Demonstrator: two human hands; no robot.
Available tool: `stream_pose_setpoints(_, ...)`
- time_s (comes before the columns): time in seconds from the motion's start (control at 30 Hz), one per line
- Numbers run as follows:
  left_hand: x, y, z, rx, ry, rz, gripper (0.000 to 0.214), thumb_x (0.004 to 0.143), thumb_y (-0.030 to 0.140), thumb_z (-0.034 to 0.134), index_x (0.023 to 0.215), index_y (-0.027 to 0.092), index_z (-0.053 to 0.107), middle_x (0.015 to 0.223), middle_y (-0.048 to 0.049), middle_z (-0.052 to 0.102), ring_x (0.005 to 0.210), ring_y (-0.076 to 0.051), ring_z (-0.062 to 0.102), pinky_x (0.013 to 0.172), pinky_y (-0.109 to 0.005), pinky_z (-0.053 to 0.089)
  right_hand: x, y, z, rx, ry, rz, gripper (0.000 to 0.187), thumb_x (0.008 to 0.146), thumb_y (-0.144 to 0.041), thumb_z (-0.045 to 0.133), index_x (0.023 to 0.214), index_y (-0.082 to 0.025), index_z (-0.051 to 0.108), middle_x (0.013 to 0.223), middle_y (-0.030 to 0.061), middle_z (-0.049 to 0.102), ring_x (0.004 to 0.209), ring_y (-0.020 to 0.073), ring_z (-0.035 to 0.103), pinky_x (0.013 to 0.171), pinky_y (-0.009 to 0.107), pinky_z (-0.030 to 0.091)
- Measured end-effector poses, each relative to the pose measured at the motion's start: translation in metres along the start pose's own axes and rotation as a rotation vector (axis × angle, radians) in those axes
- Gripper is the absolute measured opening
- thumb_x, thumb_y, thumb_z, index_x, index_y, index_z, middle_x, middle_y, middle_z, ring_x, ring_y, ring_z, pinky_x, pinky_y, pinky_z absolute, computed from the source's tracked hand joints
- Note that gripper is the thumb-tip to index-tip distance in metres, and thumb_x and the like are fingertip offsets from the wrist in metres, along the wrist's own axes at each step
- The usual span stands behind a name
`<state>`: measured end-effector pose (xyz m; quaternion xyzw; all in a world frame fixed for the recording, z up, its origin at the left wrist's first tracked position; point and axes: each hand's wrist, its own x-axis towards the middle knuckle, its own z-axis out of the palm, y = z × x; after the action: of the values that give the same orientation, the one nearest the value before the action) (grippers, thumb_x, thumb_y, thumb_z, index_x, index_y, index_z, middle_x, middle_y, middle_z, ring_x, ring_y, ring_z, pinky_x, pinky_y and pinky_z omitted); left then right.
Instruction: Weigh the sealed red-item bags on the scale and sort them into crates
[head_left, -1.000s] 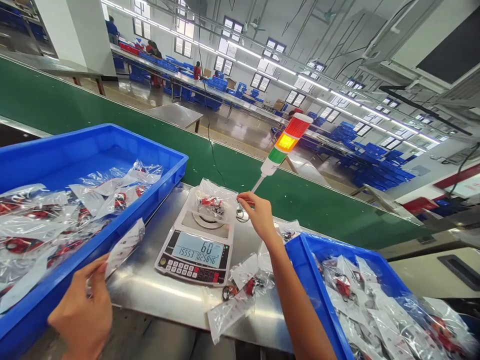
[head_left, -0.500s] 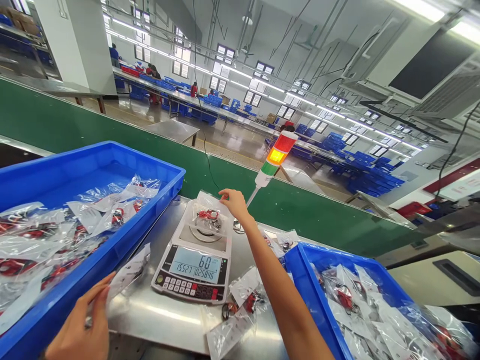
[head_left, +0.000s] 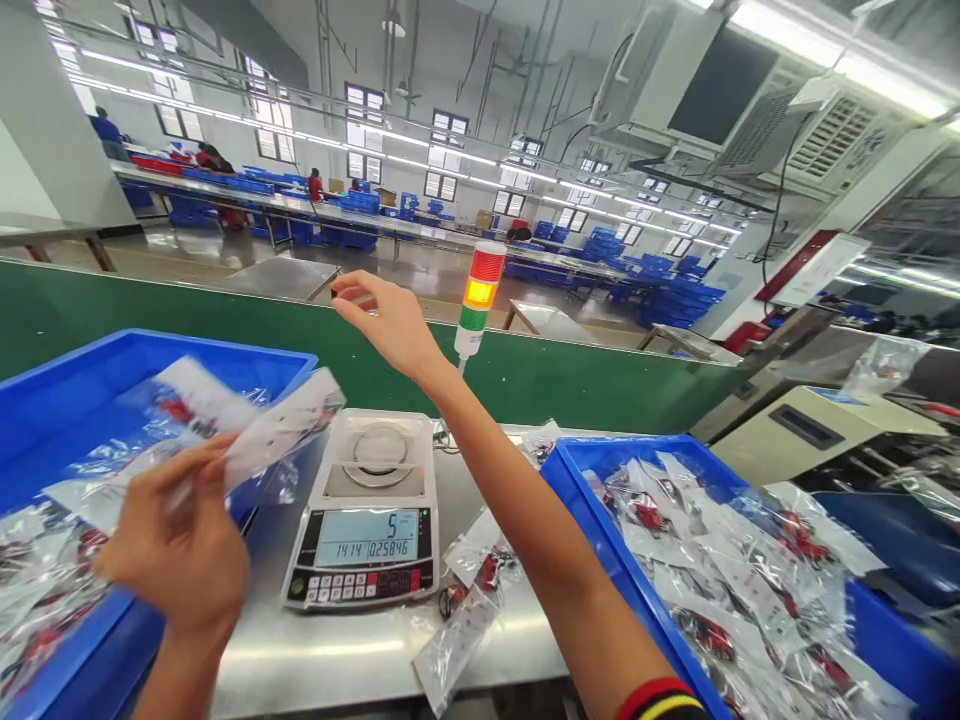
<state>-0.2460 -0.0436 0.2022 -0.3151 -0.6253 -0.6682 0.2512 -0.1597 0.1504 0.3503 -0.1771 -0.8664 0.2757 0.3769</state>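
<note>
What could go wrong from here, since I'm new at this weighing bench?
The left hand holds a plastic packet over the blue tray, so it could slip in among the others. Loose packets lie on the steel bench near its front edge and might fall. The scale shows a 5 with its pan bare, so a reading could mislead.

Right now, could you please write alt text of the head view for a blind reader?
A person's left hand holds a clear plastic bag over a blue crate of bagged red parts, while the right hand is raised open beyond a digital scale with a bare pan. A second blue crate of bags sits to the right.
</note>
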Motion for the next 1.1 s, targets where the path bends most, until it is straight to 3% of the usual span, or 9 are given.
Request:
stream_pose_setpoints(0.1,0.025,0.015,0.054,-0.15,-0.291,0.021,0.027,0.094,0.043,0.061,0.092,0.019,0.072,0.094,-0.0064,0.076,0.087,-0.023,0.069,0.076,-0.034,0.051,-0.049,0.006,-0.033,0.098,0.09,0.075,0.016,0.095,-0.023,0.061,0.106,-0.018,0.071,0.103,0.0019,0.075,0.09,0.0125,0.067,0.084,0.025,0.052)
stream_pose_setpoints(0.23,0.034,-0.013,0.106,-0.229,-0.748,0.016,0.037,0.087,0.056,0.059,0.091,0.022,0.073,0.1,-0.0065,0.078,0.094,-0.027,0.072,0.076,-0.035,0.054,-0.125,0.028,-0.07,0.141,0.218,0.194,0.021,0.093,-0.032,0.06,0.106,-0.018,0.071,0.107,0.0062,0.077,0.098,0.0176,0.07,0.086,0.031,0.055)
stream_pose_setpoints(0.33,0.029,-0.035,0.118,-0.137,-0.812,0.06,0.052,0.082,0.067,0.057,0.105,0.023,0.07,0.123,-0.0088,0.073,0.12,-0.034,0.064,0.103,-0.046,0.049,-0.184,0.059,-0.087,0.114,0.354,0.341,0.026,0.092,-0.04,0.059,0.105,-0.021,0.071,0.107,0.007,0.078,0.102,0.0218,0.072,0.09,0.035,0.056)
stream_pose_setpoints(0.4,0.024,-0.037,0.113,-0.082,-0.728,0.063,0.056,0.086,0.067,0.052,0.116,0.022,0.065,0.134,-0.0074,0.067,0.131,-0.035,0.057,0.115,-0.052,0.039,-0.222,0.087,-0.091,-0.034,0.366,0.464,0.029,0.095,-0.04,0.053,0.109,-0.022,0.071,0.109,0.0078,0.078,0.104,0.0228,0.072,0.091,0.037,0.056)
stream_pose_setpoints(0.47,0.019,-0.028,0.101,-0.058,-0.686,0.066,0.05,0.093,0.061,0.046,0.121,0.023,0.061,0.139,-0.0034,0.062,0.137,-0.033,0.051,0.119,-0.052,0.034,-0.258,0.116,-0.089,-0.235,0.269,0.584,0.031,0.095,-0.032,0.048,0.113,-0.022,0.071,0.113,0.0089,0.078,0.105,0.0229,0.071,0.094,0.039,0.056)
stream_pose_setpoints(0.7,-0.031,0.014,0.049,-0.099,-0.765,0.023,0.035,0.096,0.054,0.051,0.117,0.029,0.065,0.134,-0.0011,0.066,0.133,-0.029,0.056,0.119,-0.049,0.039,-0.331,0.176,-0.058,-0.462,0.047,0.726,0.058,0.064,0.004,0.052,0.112,-0.022,0.074,0.125,0.0096,0.072,0.124,0.0284,0.062,0.113,0.042,0.043)
stream_pose_setpoints(0.93,-0.103,0.012,0.012,-0.146,-0.842,-0.074,0.025,0.098,0.045,0.054,0.11,0.03,0.07,0.128,-0.0018,0.07,0.126,-0.024,0.062,0.112,-0.041,0.047,-0.345,0.181,-0.065,-0.53,0.03,0.743,0.019,0.067,-0.004,0.061,0.077,-0.021,0.065,0.102,0.0141,0.07,0.105,0.0356,0.065,0.092,0.048,0.053)
stream_pose_setpoints(1.03,-0.125,0.021,0.009,-0.208,-0.931,-0.201,0.025,0.098,0.044,0.053,0.101,0.029,0.073,0.124,-0.0043,0.072,0.123,-0.025,0.064,0.109,-0.04,0.049,-0.339,0.163,-0.071,-0.504,0.06,0.675,0.009,0.079,-0.018,0.062,0.086,-0.023,0.066,0.116,0.0121,0.071,0.119,0.033,0.061,0.104,0.048,0.048)
stream_pose_setpoints(1.1,-0.139,0.034,0.012,-0.265,-1.025,-0.352,0.025,0.095,0.046,0.057,0.103,0.028,0.073,0.124,-0.0063,0.072,0.122,-0.026,0.065,0.108,-0.042,0.05,-0.332,0.14,-0.069,-0.414,0.114,0.646,0.018,0.087,-0.03,0.061,0.101,-0.023,0.069,0.12,0.0111,0.073,0.121,0.0316,0.062,0.106,0.047,0.046)
